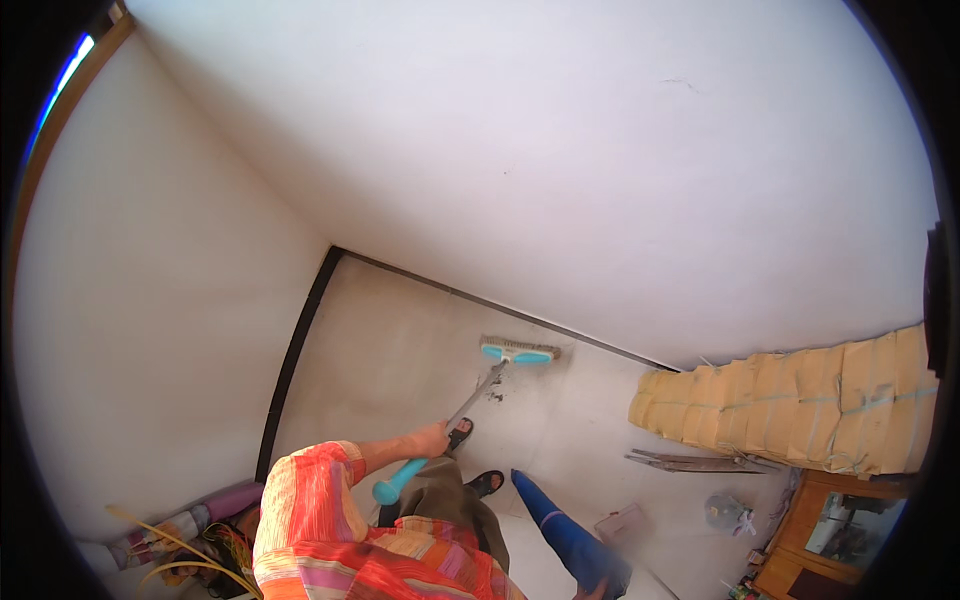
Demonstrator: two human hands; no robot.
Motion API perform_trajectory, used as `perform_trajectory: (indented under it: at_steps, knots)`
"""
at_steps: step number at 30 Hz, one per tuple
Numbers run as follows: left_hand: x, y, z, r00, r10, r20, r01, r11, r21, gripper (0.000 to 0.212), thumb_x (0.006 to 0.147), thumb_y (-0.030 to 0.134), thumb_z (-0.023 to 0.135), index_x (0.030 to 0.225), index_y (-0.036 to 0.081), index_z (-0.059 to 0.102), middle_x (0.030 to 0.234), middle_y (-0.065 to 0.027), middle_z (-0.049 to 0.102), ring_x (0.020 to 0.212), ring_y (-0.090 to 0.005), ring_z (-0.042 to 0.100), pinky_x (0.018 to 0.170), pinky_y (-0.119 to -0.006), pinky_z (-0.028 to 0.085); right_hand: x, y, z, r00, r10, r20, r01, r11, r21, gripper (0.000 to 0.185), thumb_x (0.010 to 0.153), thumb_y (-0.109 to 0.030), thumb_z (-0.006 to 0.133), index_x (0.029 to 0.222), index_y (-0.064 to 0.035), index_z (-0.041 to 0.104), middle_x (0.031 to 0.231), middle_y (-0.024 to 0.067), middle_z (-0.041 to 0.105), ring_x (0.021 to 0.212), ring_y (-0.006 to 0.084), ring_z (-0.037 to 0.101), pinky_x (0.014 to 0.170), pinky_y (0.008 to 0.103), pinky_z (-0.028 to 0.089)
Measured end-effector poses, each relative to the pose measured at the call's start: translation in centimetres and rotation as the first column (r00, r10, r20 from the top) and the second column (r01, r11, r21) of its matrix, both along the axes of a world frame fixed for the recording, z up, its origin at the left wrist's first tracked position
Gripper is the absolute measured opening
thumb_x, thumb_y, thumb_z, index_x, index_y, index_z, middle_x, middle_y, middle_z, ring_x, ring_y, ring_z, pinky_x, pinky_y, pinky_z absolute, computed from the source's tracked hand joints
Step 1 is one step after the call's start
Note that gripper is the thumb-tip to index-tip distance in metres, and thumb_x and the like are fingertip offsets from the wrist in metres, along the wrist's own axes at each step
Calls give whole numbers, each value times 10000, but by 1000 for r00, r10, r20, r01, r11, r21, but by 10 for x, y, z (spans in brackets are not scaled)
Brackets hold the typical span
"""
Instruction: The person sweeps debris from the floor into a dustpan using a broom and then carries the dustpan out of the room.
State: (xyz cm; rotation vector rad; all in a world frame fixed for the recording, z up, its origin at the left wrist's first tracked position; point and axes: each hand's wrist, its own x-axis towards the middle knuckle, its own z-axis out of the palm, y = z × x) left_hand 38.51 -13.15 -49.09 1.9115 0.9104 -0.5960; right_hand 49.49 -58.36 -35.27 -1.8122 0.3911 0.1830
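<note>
My left hand [429, 441] grips a push broom by its grey pole, just above the turquoise end grip [397, 484]. The broom head [520, 350], white and turquoise with bristles, rests on the floor near the far wall. Dark loose dirt [495, 391] lies just on my side of it. At the bottom edge my right hand [592, 590] is partly visible, closed around the upper end of a long blue fabric bundle [555, 521]. The bundle tapers towards the floor by my foot and has a light purple tie around it.
Tan wrapped packs [787, 405] tied with string are stacked against the right wall. Wooden poles [697, 460], a plastic bag [727, 511] and a wooden cabinet [806, 525] are nearby. Rolled material [176, 521] and yellow straps [161, 536] lie at lower left. Dark skirting [296, 345] edges the floor.
</note>
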Motion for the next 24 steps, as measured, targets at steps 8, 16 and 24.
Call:
perform_trajectory:
  at_steps: [8, 16, 24]
  knots:
    - [89, 65, -89, 468, -858, -210, 878, 479, -2, 424, 706, 110, 523, 1074, -90, 456, 874, -238, 584, 757, -360, 591, 636, -459, 466, -28, -14, -11, 999, -47, 23, 47, 999, 5, 353, 881, -170, 448, 1144, 62, 412, 1120, 138, 437, 990, 223, 433, 830, 347, 415]
    - [-72, 7, -94, 962, -270, -30, 270, 963, -2, 436, 713, 148, 432, 1119, -9, 410, 789, -227, 592, 689, -359, 589, 595, -444, 456, -34, 3, 8, 989, 142, 44, -137, 985, -106, 334, 849, -147, 469, 1125, 37, 433, 1136, 114, 439, 1016, 220, 429, 854, 350, 382]
    - [-277, -92, 108, 995, -74, -63, 87, 967, 240, 505, 793, 322, 487, 1210, 75, 347, 686, -241, 571, 635, -405, 557, 588, -495, 448, -2, -56, 0, 927, 325, 187, -310, 945, -105, 349, 836, -186, 467, 1128, 5, 480, 1153, 116, 465, 1076, 243, 409, 886, 359, 354]
